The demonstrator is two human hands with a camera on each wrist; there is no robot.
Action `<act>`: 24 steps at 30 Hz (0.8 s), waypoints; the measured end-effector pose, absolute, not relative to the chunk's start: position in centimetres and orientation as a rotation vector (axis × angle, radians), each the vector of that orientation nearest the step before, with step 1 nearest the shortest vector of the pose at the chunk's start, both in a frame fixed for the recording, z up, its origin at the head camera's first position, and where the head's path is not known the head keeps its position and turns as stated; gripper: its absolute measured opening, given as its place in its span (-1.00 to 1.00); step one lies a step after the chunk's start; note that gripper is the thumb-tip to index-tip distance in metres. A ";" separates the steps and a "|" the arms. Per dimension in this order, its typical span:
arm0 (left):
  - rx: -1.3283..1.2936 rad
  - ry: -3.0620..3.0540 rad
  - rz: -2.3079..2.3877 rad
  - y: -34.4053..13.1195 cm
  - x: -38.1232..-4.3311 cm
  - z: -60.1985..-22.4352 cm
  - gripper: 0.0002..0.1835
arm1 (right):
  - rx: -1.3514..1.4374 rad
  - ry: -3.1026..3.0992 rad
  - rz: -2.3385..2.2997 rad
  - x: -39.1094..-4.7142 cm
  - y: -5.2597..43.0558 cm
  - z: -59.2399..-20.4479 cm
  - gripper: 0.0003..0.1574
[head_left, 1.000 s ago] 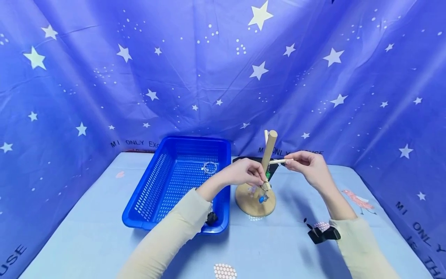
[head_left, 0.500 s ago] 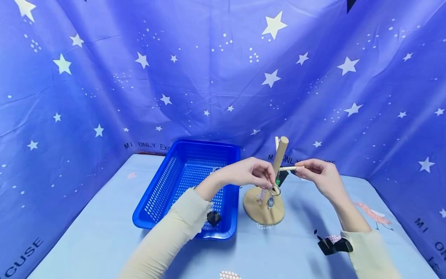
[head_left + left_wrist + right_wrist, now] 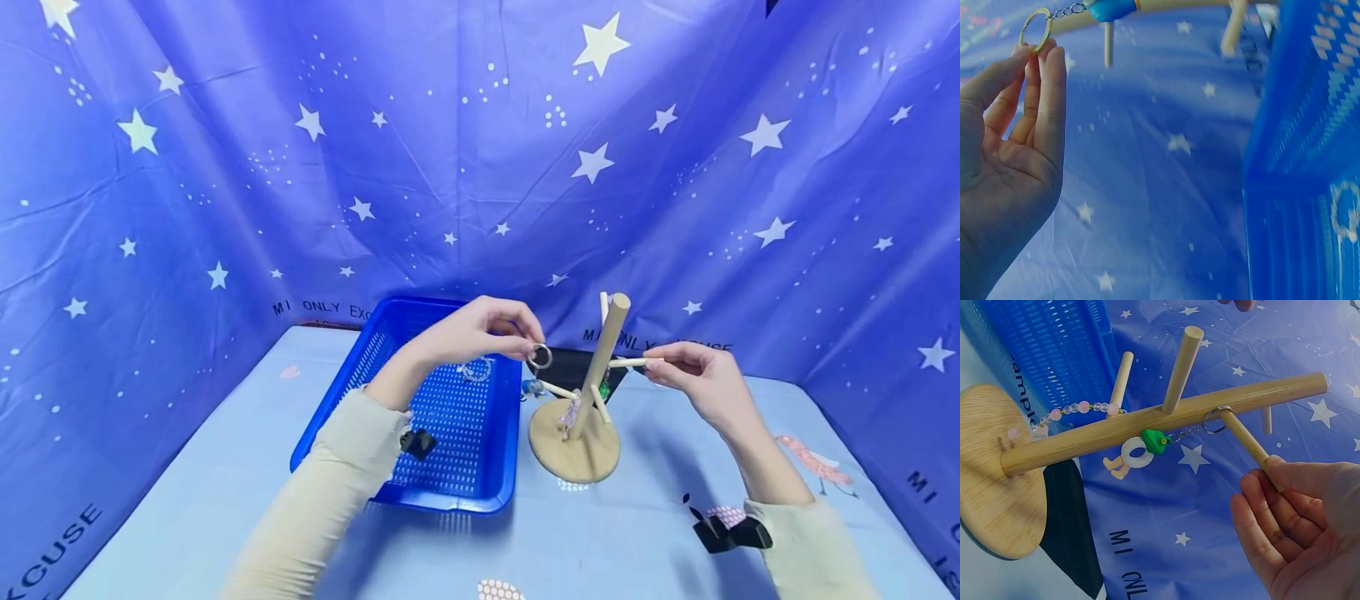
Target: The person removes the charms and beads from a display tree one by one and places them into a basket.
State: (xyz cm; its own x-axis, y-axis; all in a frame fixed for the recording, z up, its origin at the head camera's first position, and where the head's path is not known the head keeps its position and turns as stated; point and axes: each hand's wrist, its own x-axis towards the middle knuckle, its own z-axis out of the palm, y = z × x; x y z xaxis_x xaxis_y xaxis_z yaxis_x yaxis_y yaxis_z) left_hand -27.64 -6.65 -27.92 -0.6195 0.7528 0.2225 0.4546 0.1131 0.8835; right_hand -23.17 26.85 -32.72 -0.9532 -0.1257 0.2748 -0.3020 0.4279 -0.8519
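Observation:
My left hand [image 3: 487, 329] pinches the metal ring [image 3: 1036, 31] of a keychain between thumb and fingertips. A chain and a blue charm [image 3: 533, 387] hang from it, near the tip of a left-pointing peg [image 3: 558, 390] on the wooden stand [image 3: 600, 367]; whether they touch, I cannot tell. My right hand [image 3: 697, 379] pinches the end of another peg [image 3: 1249, 442]. Round that peg hangs a second keychain, with a green and white charm [image 3: 1147, 449]. A bracelet of pink and clear beads [image 3: 1082, 407] hangs on a lower peg.
Left of the stand is a blue plastic basket [image 3: 498, 483] with a clear bead bracelet [image 3: 476, 369] inside. Something flat and black [image 3: 562, 367] lies behind the stand. A blue starry curtain [image 3: 465, 167] rises behind the table [image 3: 600, 542].
My left hand has moved up and left with the blue-charm keychain, from in front of the post to its left side. My right hand keeps its hold on the peg. The head view has shifted slightly.

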 end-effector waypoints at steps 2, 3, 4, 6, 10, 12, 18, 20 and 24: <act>1.170 2.156 1.522 -7.7 -27.8 -27.9 -0.85 | 0.372 -2.516 1.546 -23.0 26.8 -32.6 -0.61; 1.156 2.176 1.529 -8.2 -27.9 -28.0 -0.85 | 0.369 -2.521 1.543 -23.0 26.8 -32.6 -0.60; 1.139 2.191 1.540 -8.6 -28.0 -28.1 -0.85 | 0.367 -2.525 1.536 -22.9 26.8 -32.6 -0.59; 1.097 2.225 1.558 -9.5 -28.3 -28.4 -0.85 | 0.367 -2.529 1.524 -22.8 26.7 -32.7 -0.59; 0.991 2.279 1.603 -11.1 -29.1 -29.2 -0.82 | 0.365 -2.533 1.487 -22.9 26.7 -32.6 -0.57; 0.929 2.313 1.609 -11.6 -29.6 -29.8 -0.82 | 0.359 -2.534 1.484 -22.9 26.7 -32.5 -0.56; 0.802 2.393 1.592 -12.9 -31.3 -31.8 -0.82 | 0.354 -2.537 1.486 -23.0 26.7 -32.4 -0.55; 0.764 2.410 1.564 -13.2 -31.8 -32.6 -0.83 | 0.352 -2.538 1.488 -22.9 26.7 -32.4 -0.56; 0.663 2.401 1.510 -13.7 -32.6 -34.2 -0.83 | 0.352 -2.539 1.496 -22.8 26.6 -32.5 -0.56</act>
State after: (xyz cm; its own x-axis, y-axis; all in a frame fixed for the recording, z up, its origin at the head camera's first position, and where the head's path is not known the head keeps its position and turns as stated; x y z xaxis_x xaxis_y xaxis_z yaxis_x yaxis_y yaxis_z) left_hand -32.61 -13.69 -34.15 -0.8716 0.4880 0.0463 0.2531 0.3672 0.8951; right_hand -22.77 26.60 -32.49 -0.9570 -0.1144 0.2665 -0.2885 0.4675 -0.8356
